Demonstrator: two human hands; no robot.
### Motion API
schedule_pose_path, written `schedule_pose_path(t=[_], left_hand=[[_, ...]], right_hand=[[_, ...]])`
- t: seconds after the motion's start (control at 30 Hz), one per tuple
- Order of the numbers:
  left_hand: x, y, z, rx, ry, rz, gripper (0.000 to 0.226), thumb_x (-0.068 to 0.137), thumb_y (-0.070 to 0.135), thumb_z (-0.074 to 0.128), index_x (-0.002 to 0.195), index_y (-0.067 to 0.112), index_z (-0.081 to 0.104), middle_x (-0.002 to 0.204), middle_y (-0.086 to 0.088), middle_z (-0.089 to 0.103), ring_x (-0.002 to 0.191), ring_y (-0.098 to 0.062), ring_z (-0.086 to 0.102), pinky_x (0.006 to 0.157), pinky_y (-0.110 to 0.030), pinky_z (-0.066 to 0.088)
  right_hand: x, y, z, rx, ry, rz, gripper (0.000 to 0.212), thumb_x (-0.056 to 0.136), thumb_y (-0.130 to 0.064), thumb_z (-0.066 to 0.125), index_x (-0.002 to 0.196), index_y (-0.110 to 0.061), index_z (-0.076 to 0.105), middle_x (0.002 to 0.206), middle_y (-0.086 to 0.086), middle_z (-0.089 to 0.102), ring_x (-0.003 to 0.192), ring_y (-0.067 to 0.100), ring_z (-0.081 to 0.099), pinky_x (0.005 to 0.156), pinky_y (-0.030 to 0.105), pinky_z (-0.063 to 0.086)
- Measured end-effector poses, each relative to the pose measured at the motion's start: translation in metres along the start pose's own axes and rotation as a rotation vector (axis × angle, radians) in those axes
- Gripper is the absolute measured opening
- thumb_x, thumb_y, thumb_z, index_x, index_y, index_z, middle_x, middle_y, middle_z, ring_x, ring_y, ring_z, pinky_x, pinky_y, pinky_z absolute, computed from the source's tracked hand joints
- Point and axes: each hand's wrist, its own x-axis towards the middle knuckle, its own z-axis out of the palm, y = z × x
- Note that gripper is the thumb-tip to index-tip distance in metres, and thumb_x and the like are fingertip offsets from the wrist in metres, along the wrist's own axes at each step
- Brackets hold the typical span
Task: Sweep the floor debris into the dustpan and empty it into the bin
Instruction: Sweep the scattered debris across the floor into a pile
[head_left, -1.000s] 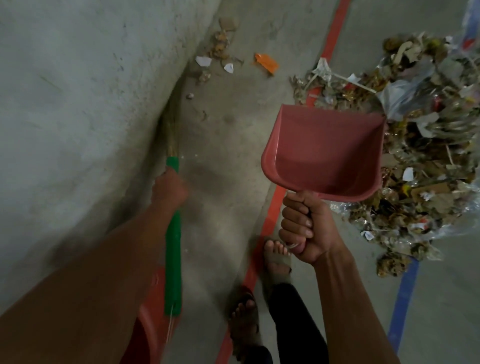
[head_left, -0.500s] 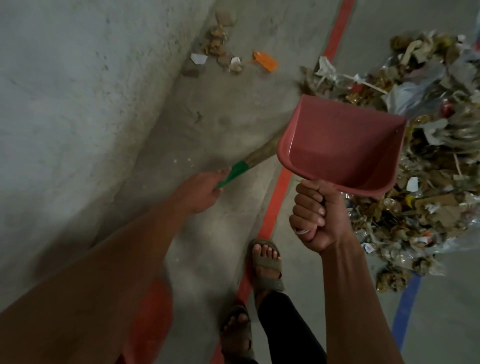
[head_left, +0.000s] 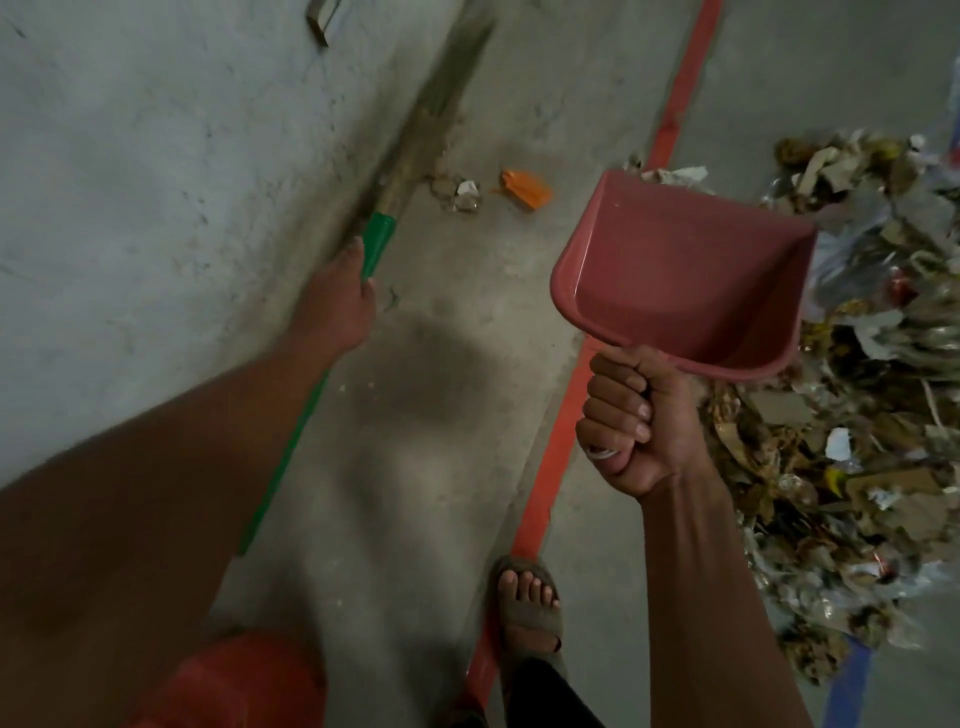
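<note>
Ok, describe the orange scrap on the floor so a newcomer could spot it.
Follow the red floor stripe up, then look left of it, toward the wall. The orange scrap lies beside small grey-brown bits; it alone is bright orange.

The light is dim and flat, with a greyish cast and no glare. A soft, diffuse shadow (head_left: 415, 374) darkens the concrete floor (head_left: 519, 291) between the arms. The left forearm (head_left: 156, 493) near the lens is dark and smeared, and the broom bristles (head_left: 415, 135) along the wall (head_left: 156, 182) are blurred by motion. The red dustpan (head_left: 685, 275) reads fairly sharp. Wide-angle distortion bends the red floor stripe (head_left: 675, 119), and the debris heap (head_left: 857, 389) softens toward the right edge.
</note>
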Motion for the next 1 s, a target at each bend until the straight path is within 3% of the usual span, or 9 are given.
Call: schedule_pose_path(t=[0.1, 0.2, 0.37, 0.47, 0.53, 0.63, 0.77, 1.0], left_hand=[[0.057, 0.01, 0.001, 0.076, -0.094, -0.194, 0.061, 0.103, 0.029, 0.047, 0.157, 0.005, 0.03, 0.144, -0.027, 0.049, 0.125, -0.046, 0.054, 0.104, -0.053, 0.048], [0.092, 0.022, 0.007, 0.138, -0.194, -0.306, 0.055, 0.1, 0.025, 0.054, 0.149, 0.002, 0.041, 0.14, -0.026, 0.051, 0.123, -0.044, 0.057, 0.099, -0.047, 0.051], [0.094, 0.013, 0.032, 0.165, -0.3, -0.132, 0.055, 0.095, 0.021, 0.062, 0.145, 0.004, 0.047, 0.14, -0.027, 0.054, 0.122, -0.043, 0.057, 0.096, -0.043, 0.048], [0.078, -0.011, 0.047, 0.122, -0.336, 0.018, 0.057, 0.097, 0.037, 0.06, 0.149, 0.019, 0.044, 0.14, -0.02, 0.058, 0.119, -0.04, 0.061, 0.099, -0.047, 0.051], [0.065, -0.024, 0.052, 0.089, -0.371, 0.09, 0.062, 0.099, 0.032, 0.059, 0.156, 0.022, 0.038, 0.15, -0.017, 0.053, 0.128, -0.039, 0.057, 0.107, -0.045, 0.047], [0.044, -0.024, 0.047, 0.055, -0.355, 0.214, 0.066, 0.1, 0.023, 0.061, 0.161, 0.022, 0.034, 0.159, -0.009, 0.044, 0.139, -0.033, 0.05, 0.116, -0.04, 0.039], [0.024, -0.026, 0.038, 0.004, -0.277, 0.291, 0.067, 0.101, 0.021, 0.06, 0.161, 0.025, 0.032, 0.16, -0.004, 0.044, 0.138, -0.032, 0.051, 0.114, -0.042, 0.041], [0.024, -0.055, 0.029, 0.091, -0.115, 0.039, 0.067, 0.104, 0.029, 0.048, 0.164, 0.022, 0.018, 0.159, -0.015, 0.039, 0.131, -0.044, 0.052, 0.105, -0.057, 0.046]], right_hand=[[0.022, -0.023, 0.006, -0.015, 0.008, -0.011, 0.04, 0.098, -0.02, 0.04, 0.059, -0.025, 0.032, 0.043, -0.01, 0.017, 0.031, 0.007, 0.013, 0.033, 0.02, 0.014], [0.043, -0.043, 0.007, -0.027, -0.002, -0.015, 0.039, 0.098, -0.02, 0.04, 0.062, -0.026, 0.028, 0.043, -0.01, 0.017, 0.031, 0.007, 0.013, 0.033, 0.02, 0.015], [0.058, -0.059, -0.001, -0.037, 0.026, -0.007, 0.039, 0.096, -0.02, 0.044, 0.06, -0.025, 0.031, 0.042, -0.01, 0.017, 0.031, 0.007, 0.012, 0.034, 0.021, 0.012], [0.057, -0.058, -0.007, -0.029, 0.05, -0.005, 0.039, 0.096, -0.02, 0.045, 0.06, -0.025, 0.031, 0.042, -0.01, 0.016, 0.031, 0.007, 0.012, 0.034, 0.021, 0.012], [0.056, -0.053, -0.009, -0.03, 0.078, 0.002, 0.039, 0.097, -0.02, 0.044, 0.061, -0.025, 0.03, 0.043, -0.01, 0.016, 0.031, 0.007, 0.011, 0.034, 0.021, 0.011], [0.053, -0.043, -0.012, -0.026, 0.113, 0.01, 0.039, 0.096, -0.019, 0.045, 0.062, -0.026, 0.027, 0.043, -0.01, 0.015, 0.031, 0.006, 0.01, 0.034, 0.02, 0.011], [0.05, -0.032, -0.013, -0.018, 0.135, 0.015, 0.039, 0.097, -0.019, 0.045, 0.065, -0.027, 0.024, 0.044, -0.01, 0.014, 0.032, 0.006, 0.009, 0.035, 0.02, 0.011], [0.052, -0.031, -0.008, -0.031, 0.114, 0.02, 0.04, 0.098, -0.02, 0.043, 0.06, -0.024, 0.031, 0.044, -0.01, 0.014, 0.032, 0.006, 0.009, 0.035, 0.02, 0.01]])
